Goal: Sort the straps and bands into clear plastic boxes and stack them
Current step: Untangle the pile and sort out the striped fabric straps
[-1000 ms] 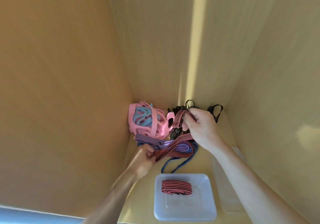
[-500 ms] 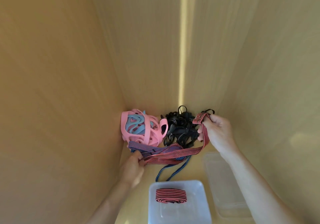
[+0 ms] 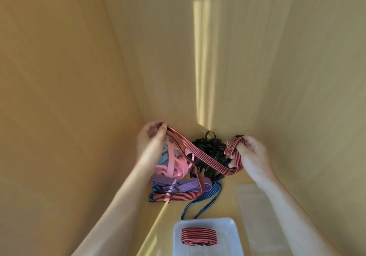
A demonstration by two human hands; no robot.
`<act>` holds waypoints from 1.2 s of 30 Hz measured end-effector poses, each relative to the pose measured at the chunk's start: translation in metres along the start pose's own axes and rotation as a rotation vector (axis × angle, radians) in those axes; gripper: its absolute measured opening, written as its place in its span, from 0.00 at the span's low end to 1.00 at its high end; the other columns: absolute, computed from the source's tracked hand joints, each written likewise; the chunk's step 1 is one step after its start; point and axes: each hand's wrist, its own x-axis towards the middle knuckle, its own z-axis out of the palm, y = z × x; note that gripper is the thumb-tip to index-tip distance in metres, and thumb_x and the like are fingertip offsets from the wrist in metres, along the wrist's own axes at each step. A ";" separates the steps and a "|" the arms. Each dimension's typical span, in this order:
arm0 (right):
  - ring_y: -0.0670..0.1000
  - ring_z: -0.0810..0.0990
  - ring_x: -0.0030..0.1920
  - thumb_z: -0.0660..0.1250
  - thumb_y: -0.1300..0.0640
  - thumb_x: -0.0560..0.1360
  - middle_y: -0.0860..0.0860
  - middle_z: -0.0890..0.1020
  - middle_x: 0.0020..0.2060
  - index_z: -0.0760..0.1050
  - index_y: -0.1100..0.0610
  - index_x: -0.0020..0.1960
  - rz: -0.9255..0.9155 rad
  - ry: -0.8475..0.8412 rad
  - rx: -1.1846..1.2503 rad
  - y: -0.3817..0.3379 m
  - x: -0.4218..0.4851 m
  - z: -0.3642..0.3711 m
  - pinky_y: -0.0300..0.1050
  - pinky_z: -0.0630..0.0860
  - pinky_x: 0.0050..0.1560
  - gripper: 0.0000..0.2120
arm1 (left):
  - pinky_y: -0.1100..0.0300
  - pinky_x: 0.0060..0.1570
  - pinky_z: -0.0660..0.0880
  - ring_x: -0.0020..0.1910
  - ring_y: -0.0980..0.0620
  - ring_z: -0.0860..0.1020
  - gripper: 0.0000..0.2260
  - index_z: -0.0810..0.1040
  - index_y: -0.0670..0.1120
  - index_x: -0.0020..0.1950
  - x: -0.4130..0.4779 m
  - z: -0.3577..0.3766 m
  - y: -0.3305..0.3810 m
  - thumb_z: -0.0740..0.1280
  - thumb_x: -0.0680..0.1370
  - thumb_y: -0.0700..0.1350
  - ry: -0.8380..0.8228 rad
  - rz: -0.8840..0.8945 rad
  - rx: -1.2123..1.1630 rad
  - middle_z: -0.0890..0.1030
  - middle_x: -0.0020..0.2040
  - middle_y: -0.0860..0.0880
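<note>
I hold the red striped strap (image 3: 206, 157) between my left hand (image 3: 149, 139) and right hand (image 3: 250, 155), each grip pinching one end above the pile; it is soft, light and sags, maybe tangled below, so I take it by the ends

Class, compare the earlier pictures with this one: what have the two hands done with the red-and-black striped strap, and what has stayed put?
The left hand has risen from the pile, pinching one end of the red-and-black striped strap. The right hand, gripping the other end, has swung out to the right, so the strap is drawn out between them. The rolled striped strap stays in the clear plastic box; the pink bands and black bands lie unmoved.
</note>
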 end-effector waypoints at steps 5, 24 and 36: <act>0.56 0.85 0.34 0.62 0.68 0.82 0.62 0.85 0.43 0.73 0.70 0.56 0.051 -0.004 0.165 -0.001 -0.001 -0.001 0.48 0.83 0.36 0.06 | 0.58 0.51 0.78 0.46 0.53 0.81 0.05 0.82 0.48 0.54 0.003 0.022 0.068 0.72 0.79 0.43 -0.123 0.187 -0.024 0.83 0.47 0.48; 0.55 0.84 0.48 0.61 0.82 0.73 0.61 0.80 0.56 0.71 0.61 0.65 0.156 -0.199 0.037 0.044 0.001 0.000 0.44 0.79 0.47 0.26 | 0.50 0.54 0.82 0.44 0.50 0.83 0.09 0.79 0.41 0.58 0.005 0.068 0.192 0.72 0.79 0.42 -0.400 0.430 -0.104 0.83 0.47 0.46; 0.62 0.82 0.57 0.63 0.72 0.79 0.62 0.81 0.53 0.71 0.62 0.67 0.112 -0.096 0.117 0.050 0.008 -0.009 0.60 0.74 0.66 0.18 | 0.55 0.50 0.82 0.43 0.52 0.84 0.08 0.79 0.42 0.56 -0.005 0.093 0.212 0.72 0.79 0.42 -0.481 0.476 -0.117 0.83 0.44 0.49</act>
